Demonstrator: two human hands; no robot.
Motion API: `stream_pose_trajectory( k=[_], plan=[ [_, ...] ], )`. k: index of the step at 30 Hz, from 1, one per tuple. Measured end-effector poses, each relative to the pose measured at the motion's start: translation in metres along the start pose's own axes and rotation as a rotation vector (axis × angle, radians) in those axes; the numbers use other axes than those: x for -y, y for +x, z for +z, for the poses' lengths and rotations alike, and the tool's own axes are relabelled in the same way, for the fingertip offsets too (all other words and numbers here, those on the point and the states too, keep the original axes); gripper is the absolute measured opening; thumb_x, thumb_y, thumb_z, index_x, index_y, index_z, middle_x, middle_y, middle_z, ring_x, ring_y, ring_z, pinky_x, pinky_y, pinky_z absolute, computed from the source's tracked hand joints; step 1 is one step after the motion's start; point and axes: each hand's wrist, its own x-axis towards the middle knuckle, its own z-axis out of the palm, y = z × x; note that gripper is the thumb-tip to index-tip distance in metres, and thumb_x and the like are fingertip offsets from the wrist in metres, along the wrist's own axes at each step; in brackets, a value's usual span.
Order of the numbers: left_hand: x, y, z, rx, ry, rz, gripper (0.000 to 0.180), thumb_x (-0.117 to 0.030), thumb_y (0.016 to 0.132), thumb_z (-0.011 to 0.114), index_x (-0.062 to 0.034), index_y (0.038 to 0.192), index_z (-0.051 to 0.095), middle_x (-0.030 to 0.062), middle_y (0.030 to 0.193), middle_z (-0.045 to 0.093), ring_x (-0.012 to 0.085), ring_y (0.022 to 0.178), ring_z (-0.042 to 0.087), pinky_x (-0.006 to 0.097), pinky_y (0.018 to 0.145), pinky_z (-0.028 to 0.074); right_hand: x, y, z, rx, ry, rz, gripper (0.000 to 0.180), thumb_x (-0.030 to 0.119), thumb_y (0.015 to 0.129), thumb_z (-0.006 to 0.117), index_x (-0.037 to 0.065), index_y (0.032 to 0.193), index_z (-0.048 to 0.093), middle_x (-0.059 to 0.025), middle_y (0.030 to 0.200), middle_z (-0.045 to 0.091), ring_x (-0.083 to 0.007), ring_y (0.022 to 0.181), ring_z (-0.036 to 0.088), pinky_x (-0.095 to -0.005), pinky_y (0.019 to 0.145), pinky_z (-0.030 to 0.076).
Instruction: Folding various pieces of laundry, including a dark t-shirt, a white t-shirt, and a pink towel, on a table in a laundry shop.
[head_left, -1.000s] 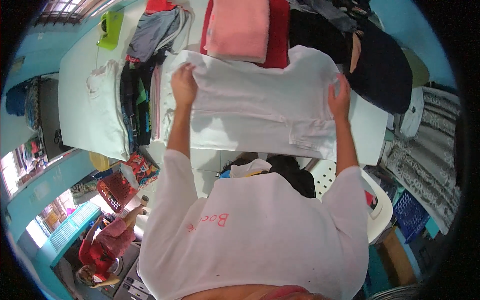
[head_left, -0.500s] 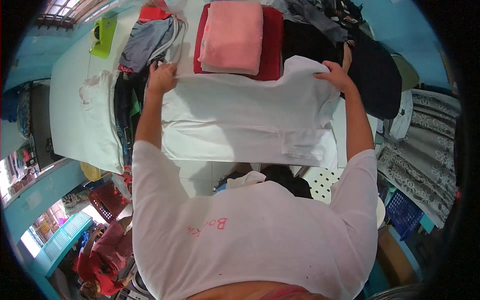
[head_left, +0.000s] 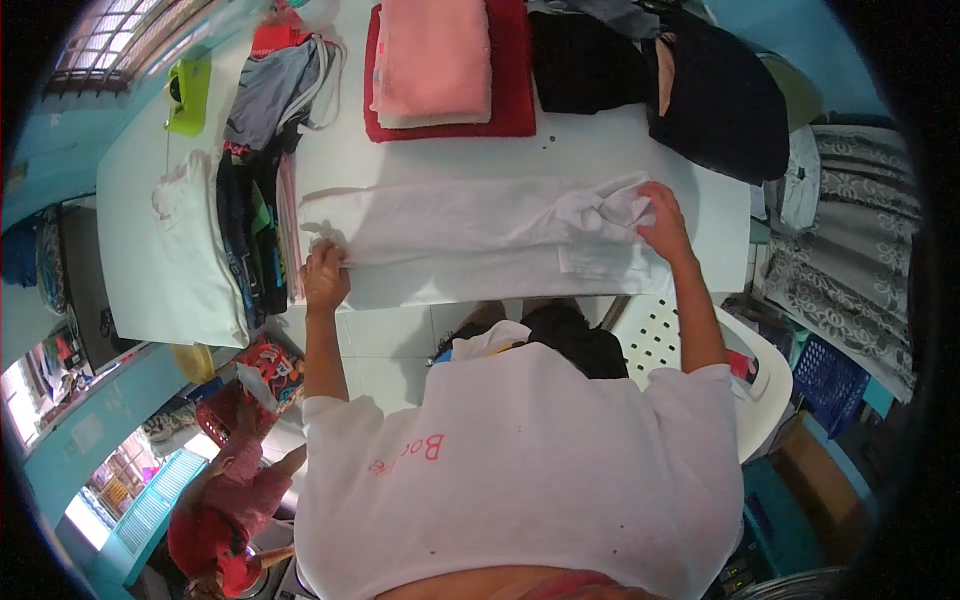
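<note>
A white shirt [head_left: 440, 215] lies in front of me as a long folded strip along the near side of the table. At its left end, my left hand [head_left: 325, 277] is closed on the near corner of the cloth. My right hand [head_left: 665, 222] grips the bunched fabric at the other end, its thumb toward the strip. A flat sleeve-like piece [head_left: 605, 262] shows on the near right part of the shirt.
Pink [head_left: 435, 60] and red [head_left: 515, 90] folded towels are stacked at the far middle of the white table [head_left: 585, 155]. Folded dark clothes [head_left: 245, 240] and a white shirt [head_left: 190, 250] lie left, dark garments [head_left: 715, 100] far right. A person in red [head_left: 215, 505] is at lower left.
Both hands came nearer to me, drawing the far edge of the white shirt over into a narrower strip. The cloth now lies apart from the towels.
</note>
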Motion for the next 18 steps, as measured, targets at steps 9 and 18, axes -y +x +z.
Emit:
stream_pose_trajectory(
  k=[9,18],
  plan=[
    [0.011,0.011,0.01,-0.041,-0.296,-0.059,0.022,-0.017,0.066,0.06,-0.0082,0.086,0.053,0.0119,0.107,0.048,0.0296,0.097,0.048,0.042,0.079,0.04,0.017,-0.023,0.015,-0.244,-0.346,-0.115,0.042,0.029,0.061,0.067,0.016,0.099,0.055,-0.0074,0.12,0.037,-0.0328,0.108,0.039,-0.0437,0.085,0.035],
    [-0.19,0.063,0.007,-0.218,-0.731,0.515,0.009,-0.006,0.068,0.061,-0.0052,0.077,0.058,0.0101,0.08,0.057,0.0267,0.077,0.055,0.035,0.07,0.044,0.036,0.019,0.033,-0.034,-0.1,-0.072,0.019,0.023,0.073,0.059,0.011,0.087,0.062,-0.0079,0.09,0.057,-0.0201,0.091,0.051,-0.037,0.078,0.039]
  ],
)
